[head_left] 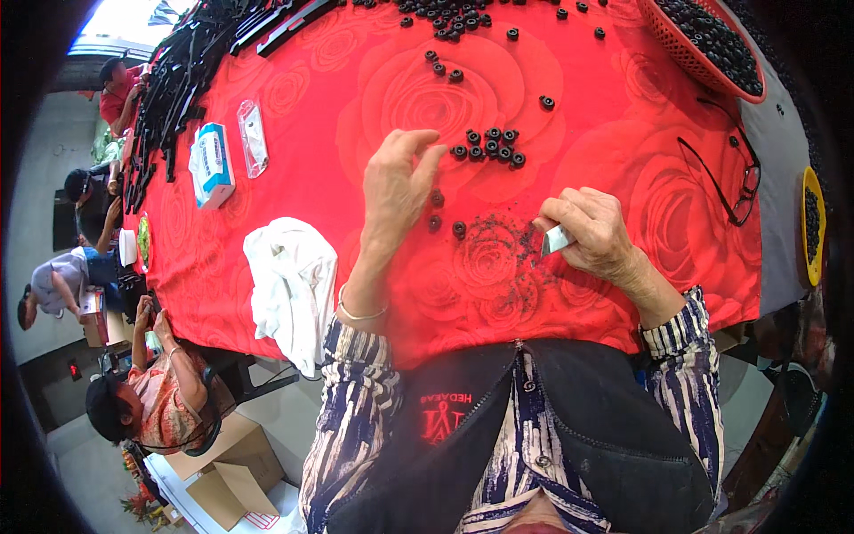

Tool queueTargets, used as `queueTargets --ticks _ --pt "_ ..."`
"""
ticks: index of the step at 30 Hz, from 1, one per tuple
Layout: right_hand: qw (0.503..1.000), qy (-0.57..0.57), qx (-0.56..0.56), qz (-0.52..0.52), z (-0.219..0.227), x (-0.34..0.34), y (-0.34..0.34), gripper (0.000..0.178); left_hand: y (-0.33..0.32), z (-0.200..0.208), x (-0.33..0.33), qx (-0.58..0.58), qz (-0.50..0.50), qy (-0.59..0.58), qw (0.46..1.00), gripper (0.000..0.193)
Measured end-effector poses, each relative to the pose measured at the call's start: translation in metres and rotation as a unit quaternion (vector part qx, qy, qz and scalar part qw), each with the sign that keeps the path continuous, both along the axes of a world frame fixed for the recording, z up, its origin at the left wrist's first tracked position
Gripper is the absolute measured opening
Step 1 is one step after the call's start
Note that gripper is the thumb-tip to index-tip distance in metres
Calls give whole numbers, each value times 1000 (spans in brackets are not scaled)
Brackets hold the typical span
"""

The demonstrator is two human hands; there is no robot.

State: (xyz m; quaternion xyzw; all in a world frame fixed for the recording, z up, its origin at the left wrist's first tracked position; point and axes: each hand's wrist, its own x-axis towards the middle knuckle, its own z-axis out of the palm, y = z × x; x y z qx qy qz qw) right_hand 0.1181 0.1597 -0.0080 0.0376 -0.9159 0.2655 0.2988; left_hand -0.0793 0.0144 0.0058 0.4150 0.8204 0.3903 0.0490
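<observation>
My left hand [400,178] is over the red rose-patterned tablecloth [338,98], thumb and forefinger apart, with nothing visible between them. Just right of its fingertips lies a cluster of small round black plastic parts [492,153]. A few more black parts [459,230] rest beside my left wrist. My right hand [592,233] is closed round a short, flat, pale silvery blade [557,239], its handle end hidden in the fingers. Under and left of the blade, black shavings [520,262] are scattered on the cloth.
A red basket [703,53] of black parts stands far right, near eyeglasses [738,182] and a yellow basket [812,227]. On the left are a white cloth [289,285], a blue-white box [212,166], a clear case [253,140] and long black pieces [182,89]. Several people work beyond the left edge.
</observation>
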Motion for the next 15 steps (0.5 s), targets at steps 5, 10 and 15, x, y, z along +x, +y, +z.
queueTargets --ticks 5,10,15 --pt "1000 -3 9 -5 1 -1 3 17 10 -12 -1 -33 -45 -13 998 20" --pt "1000 -11 8 -3 -3 0 3 18 9 -10 9 -47 -50 31 997 18" --pt "986 -35 -163 17 15 1 -1 25 1 13 31 73 -105 -299 946 11"
